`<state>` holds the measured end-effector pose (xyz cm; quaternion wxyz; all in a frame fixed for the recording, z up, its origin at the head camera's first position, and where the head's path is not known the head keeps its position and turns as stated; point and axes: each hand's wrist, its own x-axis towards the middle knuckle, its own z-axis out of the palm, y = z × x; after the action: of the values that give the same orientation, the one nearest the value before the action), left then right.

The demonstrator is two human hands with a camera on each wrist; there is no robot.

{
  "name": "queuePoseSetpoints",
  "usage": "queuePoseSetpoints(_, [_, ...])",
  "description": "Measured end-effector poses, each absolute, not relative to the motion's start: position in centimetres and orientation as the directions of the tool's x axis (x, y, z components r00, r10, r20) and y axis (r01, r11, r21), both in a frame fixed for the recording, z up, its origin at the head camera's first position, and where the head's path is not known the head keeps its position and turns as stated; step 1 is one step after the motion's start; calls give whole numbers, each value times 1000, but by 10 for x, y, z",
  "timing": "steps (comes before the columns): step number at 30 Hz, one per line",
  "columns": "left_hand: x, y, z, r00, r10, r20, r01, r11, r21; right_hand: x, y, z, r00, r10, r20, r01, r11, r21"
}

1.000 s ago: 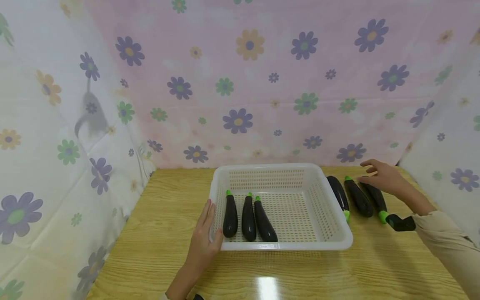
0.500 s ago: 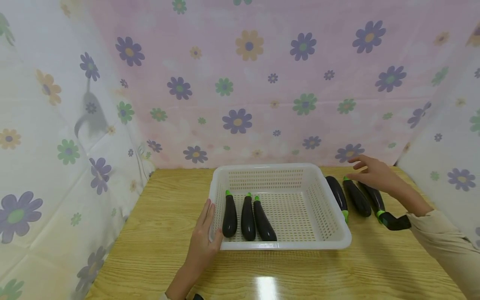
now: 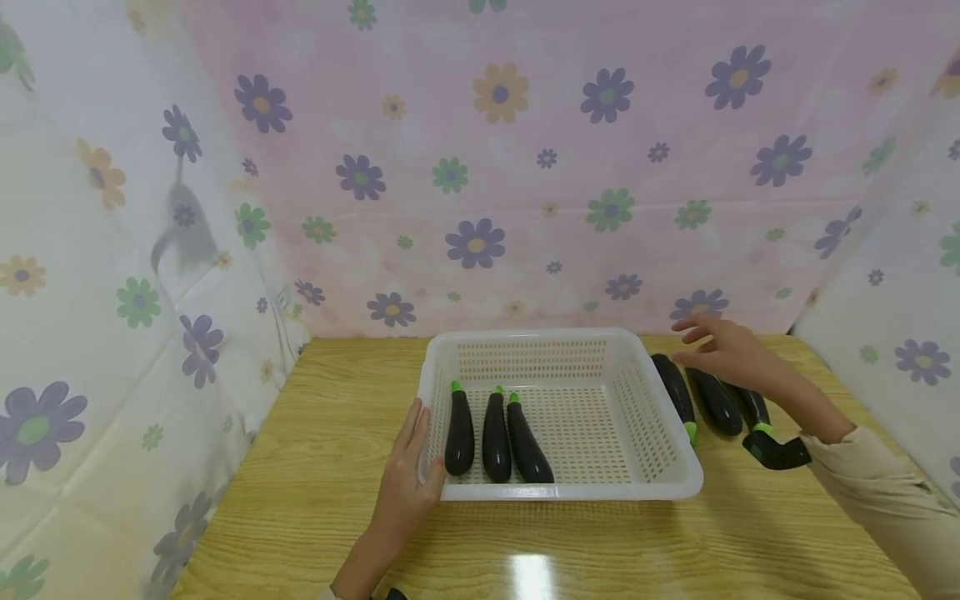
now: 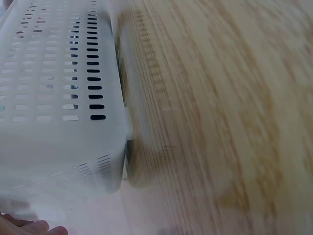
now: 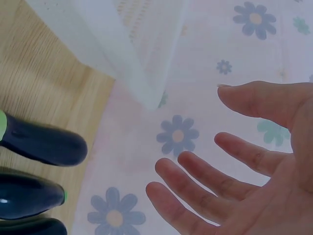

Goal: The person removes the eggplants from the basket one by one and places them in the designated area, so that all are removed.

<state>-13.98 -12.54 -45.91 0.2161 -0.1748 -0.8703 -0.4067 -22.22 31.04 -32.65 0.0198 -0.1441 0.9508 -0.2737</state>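
Along the left rim of the white plastic basket (image 3: pixel 570 492) lies my left hand (image 3: pixel 405 483), its fingers straight against the side and its thumb at the front corner. Inside the basket are three dark eggplants with green stems: a left one (image 3: pixel 461 433), a middle one (image 3: pixel 497 437) and a right one (image 3: pixel 528 442). My right hand (image 3: pixel 723 354) hovers over more eggplants on the table, fingers spread and holding nothing. One eggplant (image 3: pixel 675 387) lies beside the basket, another (image 3: pixel 716 404) under my hand, and a third (image 3: pixel 753 408) is partly hidden by my wrist.
The wooden table (image 3: pixel 330 417) runs up to a pink flowered cloth (image 3: pixel 420 250) behind the basket. White flowered cloth stands at the left and right sides. In the right wrist view, the basket's corner (image 5: pixel 142 73) is above the table edge.
My right hand has moved left, from over the rightmost eggplant toward the one beside the basket. My left hand and the basket have stayed in place.
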Motion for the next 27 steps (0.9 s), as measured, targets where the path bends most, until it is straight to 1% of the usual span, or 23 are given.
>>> queuePoseSetpoints(6, [-140,-126,-459,-849,120,514,473,608,638,-221,298,-325,-951,-306,37,-277,795,-540])
queuePoseSetpoints(16, [-141,-125,-461,-850,119,513,472,605,641,-217,283,-323,-928,-359,98,-352,763,-543])
queuePoseSetpoints(23, [-140,-125,-461,-850,119,512,468,616,634,-217,272,-322,-913,-396,104,-382,732,-564])
queuePoseSetpoints(27, [-140,-125,-461,-847,122,517,474,612,633,-216,265,-323,-905,-412,107,-398,730,-556])
